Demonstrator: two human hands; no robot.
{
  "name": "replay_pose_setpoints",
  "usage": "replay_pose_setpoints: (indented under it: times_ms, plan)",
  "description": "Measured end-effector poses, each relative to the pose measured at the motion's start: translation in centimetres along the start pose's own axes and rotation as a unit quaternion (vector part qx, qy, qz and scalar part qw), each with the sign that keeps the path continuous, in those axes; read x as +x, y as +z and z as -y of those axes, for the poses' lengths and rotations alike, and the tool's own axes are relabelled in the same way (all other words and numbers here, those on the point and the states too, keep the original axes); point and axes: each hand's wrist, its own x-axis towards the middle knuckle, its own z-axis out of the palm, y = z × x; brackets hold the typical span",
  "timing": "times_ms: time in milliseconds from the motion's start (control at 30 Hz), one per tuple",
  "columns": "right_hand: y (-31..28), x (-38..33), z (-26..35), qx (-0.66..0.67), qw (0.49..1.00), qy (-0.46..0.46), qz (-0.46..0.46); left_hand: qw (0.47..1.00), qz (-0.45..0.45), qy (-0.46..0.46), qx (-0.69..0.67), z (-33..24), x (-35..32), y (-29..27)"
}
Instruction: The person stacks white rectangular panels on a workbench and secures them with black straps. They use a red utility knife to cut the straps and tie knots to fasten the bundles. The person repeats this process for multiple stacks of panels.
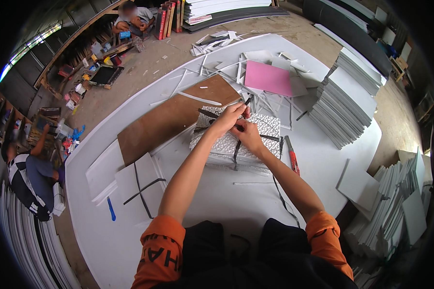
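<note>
Both hands meet over the bundle of embossed white panels [236,137] lying mid-surface: the left hand [230,117] pinches the black strap [205,113] at its knot, and the right hand [246,135] is clenched on the other end. A slack or slipped knot could let the panels fan apart; the red utility knife [291,155] beside the right wrist could get knocked

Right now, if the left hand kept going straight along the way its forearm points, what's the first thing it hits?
The left hand points up and to the right, over the embossed white tile bundle. Going on, it would likely first meet the loose white strips and offcuts, then the pink sheet. Height above them is unclear.
</note>
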Motion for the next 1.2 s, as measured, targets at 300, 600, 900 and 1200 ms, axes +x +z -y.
replay_pose_setpoints:
  times_ms: [300,600,900,1200]
  plan:
    - [-0.1,0.5,-0.3,0.078,0.993,0.081,0.032,0.994,0.04,-0.089,-0.052,-2.1,-0.3,-0.2]
    - [0.4,0.7,-0.5,0.126,0.987,0.101,0.015,0.987,0.081,-0.078,0.112,-2.6,-0.2,-0.5]
    - [0.2,0.5,0.4,0.071,0.99,0.12,-0.015,0.974,0.002,-0.01,0.225,-2.7,-0.7,-2.2]
    - [0.6,0.4,0.7,0.128,0.986,0.099,-0.037,0.912,0.007,0.001,0.41,-0.6,-3.7,-7.4]
